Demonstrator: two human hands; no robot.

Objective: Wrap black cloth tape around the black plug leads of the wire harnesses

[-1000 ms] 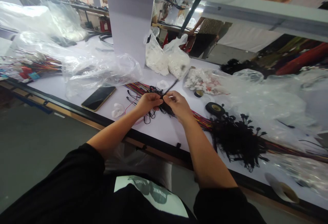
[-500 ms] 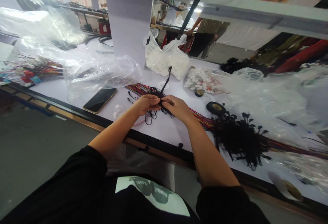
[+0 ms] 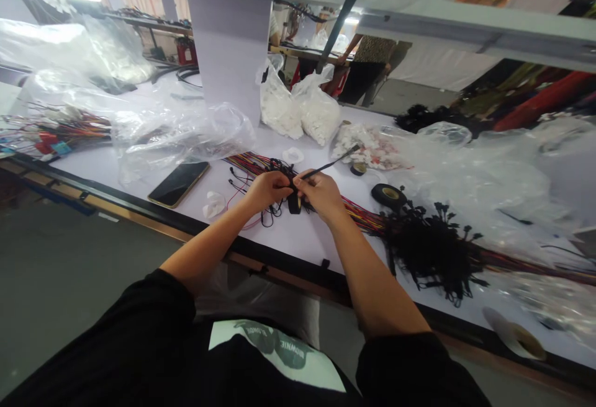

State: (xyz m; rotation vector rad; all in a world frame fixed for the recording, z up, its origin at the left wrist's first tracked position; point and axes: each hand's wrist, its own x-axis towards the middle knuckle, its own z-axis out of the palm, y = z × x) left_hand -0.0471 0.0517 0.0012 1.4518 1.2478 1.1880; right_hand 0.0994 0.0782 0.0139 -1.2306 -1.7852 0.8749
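Observation:
My left hand (image 3: 269,190) is closed, its thumb and fingers pinched by a roll of black tape (image 3: 294,203) that hangs between my hands. The exact pinch point is hidden. My right hand (image 3: 322,195) is closed on a black-wrapped wire harness (image 3: 333,162), whose thin end sticks out up and to the right. Both sets of fingertips nearly meet. Beneath them lies a bundle of red, yellow and black wires (image 3: 251,162), with small black connectors on loose black leads (image 3: 238,174).
A phone (image 3: 179,183) lies left of my hands. Behind stand bags of white connectors (image 3: 300,109). To the right are another black tape roll (image 3: 388,195), a heap of black connectors (image 3: 433,249) and clear plastic bags (image 3: 488,171). Beyond the shelf, a person (image 3: 370,62) is partly visible.
The harness end has swung from nearly upright down to the right. The tape roll now shows below my fingertips. My hands have stayed close together.

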